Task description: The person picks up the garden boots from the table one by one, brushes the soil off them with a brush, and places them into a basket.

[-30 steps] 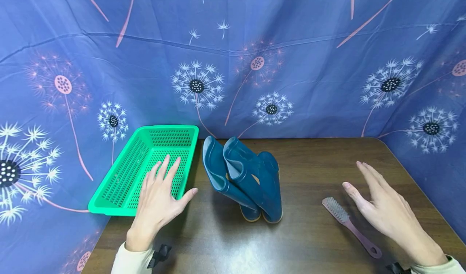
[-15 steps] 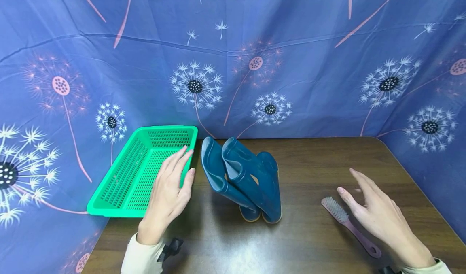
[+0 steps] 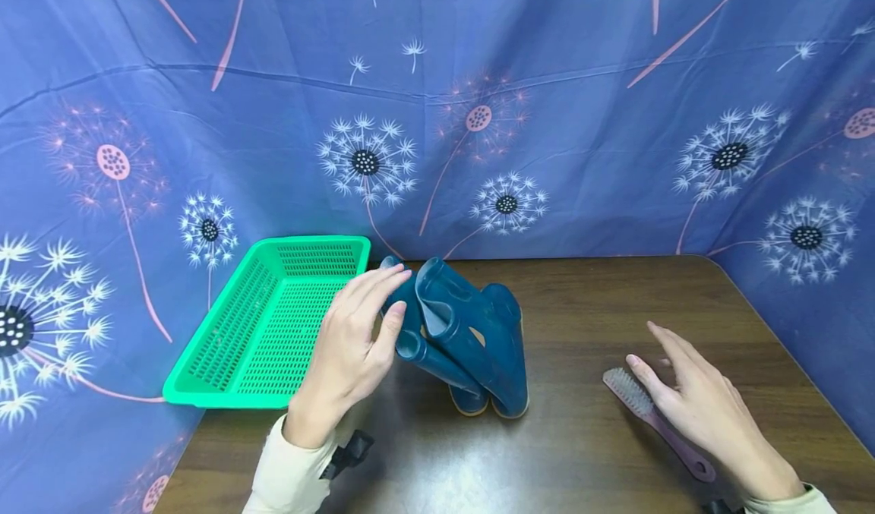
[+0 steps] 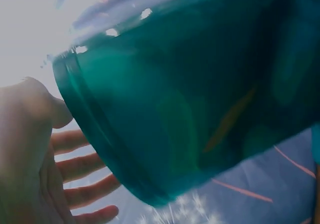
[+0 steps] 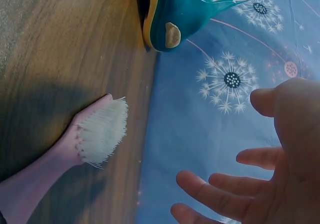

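Note:
Two teal rubber boots [image 3: 488, 354] stand side by side mid-table, their open tops leaning toward the left and the back. At the top of the left boot is my left hand [image 3: 352, 339], covering part of its rim in the head view. Seen from the left wrist, that boot's shaft [image 4: 165, 103] fills the picture, with the fingers and thumb extended beside its rim. My right hand [image 3: 697, 411] hovers over the right side of the table, fingers extended and holding nothing. Beneath and left of it lies a pinkish scrub brush [image 3: 673, 442]; its pale bristles [image 5: 105, 131] show in the right wrist view.
A green perforated plastic basket [image 3: 225, 354] stands on the left, behind my left forearm. The brown wooden table [image 3: 574, 468] ends at the back against a blue dandelion-print cloth [image 3: 581, 157], which also hangs along both sides.
My left hand has moved right from over the basket to the left boot's top. My right hand has shifted slightly left, toward the brush head. Boots, brush and basket stay put.

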{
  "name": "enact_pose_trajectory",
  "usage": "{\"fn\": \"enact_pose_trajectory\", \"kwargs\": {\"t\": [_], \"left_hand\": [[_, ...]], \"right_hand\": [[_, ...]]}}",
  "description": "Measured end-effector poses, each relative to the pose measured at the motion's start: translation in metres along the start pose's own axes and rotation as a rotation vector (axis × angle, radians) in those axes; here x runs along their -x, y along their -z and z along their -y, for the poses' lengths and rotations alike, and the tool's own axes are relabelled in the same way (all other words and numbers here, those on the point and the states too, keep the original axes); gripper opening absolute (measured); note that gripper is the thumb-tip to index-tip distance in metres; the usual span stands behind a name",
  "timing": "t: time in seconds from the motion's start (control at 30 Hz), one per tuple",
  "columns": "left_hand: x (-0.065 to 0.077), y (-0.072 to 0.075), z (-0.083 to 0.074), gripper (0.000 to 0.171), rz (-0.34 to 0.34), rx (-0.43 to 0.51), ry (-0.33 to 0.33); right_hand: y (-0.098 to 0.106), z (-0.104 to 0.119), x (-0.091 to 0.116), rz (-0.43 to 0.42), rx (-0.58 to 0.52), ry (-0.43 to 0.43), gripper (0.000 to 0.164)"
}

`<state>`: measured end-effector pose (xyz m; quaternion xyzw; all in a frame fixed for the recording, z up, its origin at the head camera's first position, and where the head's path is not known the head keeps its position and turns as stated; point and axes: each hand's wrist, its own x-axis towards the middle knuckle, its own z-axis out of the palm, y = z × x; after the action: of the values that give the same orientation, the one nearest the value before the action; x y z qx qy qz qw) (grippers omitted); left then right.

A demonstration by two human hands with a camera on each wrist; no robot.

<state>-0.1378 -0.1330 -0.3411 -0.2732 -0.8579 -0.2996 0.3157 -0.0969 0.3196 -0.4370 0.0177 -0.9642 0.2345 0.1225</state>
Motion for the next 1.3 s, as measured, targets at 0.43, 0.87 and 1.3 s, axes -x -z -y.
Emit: {"fn": "enact_pose_trajectory", "kwargs": {"t": [0.43, 0.87, 1.3], "left_hand": [[-0.015, -0.005, -0.035, 0.035, 0.090, -0.077, -0.108], [-0.013, -0.017, -0.046, 0.044, 0.222, -0.401, -0.226], [-0.001, -0.007, -0.024, 0.039, 0.258, -0.438, -0.212]], "right_hand": [[-0.010, -0.008, 0.002, 0.022, 0.002, 0.018, 0.073], [-0.016, -0.007, 0.005, 0.011, 0.003, 0.001, 0.069], [-0.020, -0.010, 0.006, 0.014, 0.007, 0.008, 0.067]]}}
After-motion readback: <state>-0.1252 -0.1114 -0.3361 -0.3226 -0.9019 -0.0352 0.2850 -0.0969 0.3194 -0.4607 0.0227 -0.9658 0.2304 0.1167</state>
